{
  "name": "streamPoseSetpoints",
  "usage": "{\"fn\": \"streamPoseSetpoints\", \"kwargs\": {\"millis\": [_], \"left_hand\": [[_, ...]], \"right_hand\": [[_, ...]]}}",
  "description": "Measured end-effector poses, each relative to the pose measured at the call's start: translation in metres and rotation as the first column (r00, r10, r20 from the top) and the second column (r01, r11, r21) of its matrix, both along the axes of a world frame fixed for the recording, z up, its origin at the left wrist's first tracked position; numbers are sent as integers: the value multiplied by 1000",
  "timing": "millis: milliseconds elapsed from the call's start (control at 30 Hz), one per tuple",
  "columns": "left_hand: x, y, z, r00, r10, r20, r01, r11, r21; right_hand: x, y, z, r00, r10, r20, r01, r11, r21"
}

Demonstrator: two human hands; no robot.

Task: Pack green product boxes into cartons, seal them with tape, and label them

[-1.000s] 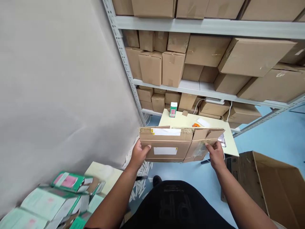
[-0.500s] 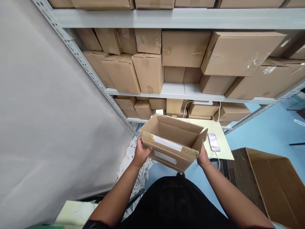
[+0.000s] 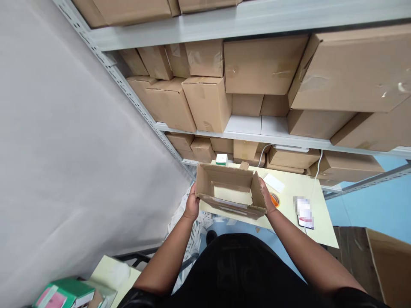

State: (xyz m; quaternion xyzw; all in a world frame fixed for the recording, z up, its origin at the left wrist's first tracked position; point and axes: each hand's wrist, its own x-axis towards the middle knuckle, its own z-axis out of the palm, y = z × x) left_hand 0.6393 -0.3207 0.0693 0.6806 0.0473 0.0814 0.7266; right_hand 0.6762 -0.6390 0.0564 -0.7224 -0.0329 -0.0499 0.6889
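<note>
An open-topped cardboard box (image 3: 228, 167) is held between my two hands, above the near part of a cream table (image 3: 316, 218). White label strips run along its near side, and a pale area shows inside at the bottom. My left hand (image 3: 192, 204) grips the left end, fingers partly hidden. Around the right end is my right hand (image 3: 268, 197), its fingers against the outer wall. Just right of that hand lies a roll of orange tape (image 3: 275, 199). A small white and green box (image 3: 221, 159) stands behind the cardboard box.
Metal shelving (image 3: 205, 31) full of cardboard boxes rises ahead. A phone (image 3: 304, 212) with a cable and a white card (image 3: 274, 183) lie on the table. A large open carton (image 3: 385, 261) stands at right. White paper strips (image 3: 188, 222) cover the floor at left, beside a grey wall (image 3: 80, 171).
The cardboard box has tilted from facing me to more level, so its inside shows, and it has moved over the table. My view has shifted, bringing the tape and white card into sight.
</note>
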Motion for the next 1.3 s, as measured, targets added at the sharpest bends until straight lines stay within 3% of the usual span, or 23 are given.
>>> {"fn": "streamPoseSetpoints", "kwargs": {"millis": [100,233,400,533,667,800,967,1033,1200,1300], "left_hand": [[22,14,-3,990,-37,-135,44,998,47],[46,27,-13,949,-184,-256,230,959,164],[62,34,-26,928,-310,-207,365,871,328],[69,35,-28,922,-383,-57,373,841,392],[75,36,-27,912,-410,-25,385,831,401],[80,38,-25,899,-437,-22,377,750,543],[84,37,-18,888,-455,66,274,638,719],[86,37,-14,887,-462,21,294,597,747],[88,37,-12,869,-457,-190,448,564,693],[86,33,-14,849,-488,-204,487,571,661]], "right_hand": [[9,0,-11,998,-68,8,68,997,-22],[6,-6,-23,978,-207,-20,204,973,-112],[-26,-9,-7,957,-251,-146,232,963,-134],[-39,-4,14,962,-235,-139,206,959,-196],[-34,-5,21,980,-196,-24,183,946,-267],[-30,-6,14,982,-188,11,180,922,-342],[-31,-5,3,982,-187,8,179,930,-320],[-33,-4,-1,983,-181,29,181,930,-319],[-32,-1,-12,989,-129,75,149,903,-403],[-23,-3,-18,988,-142,54,151,874,-463]]}}
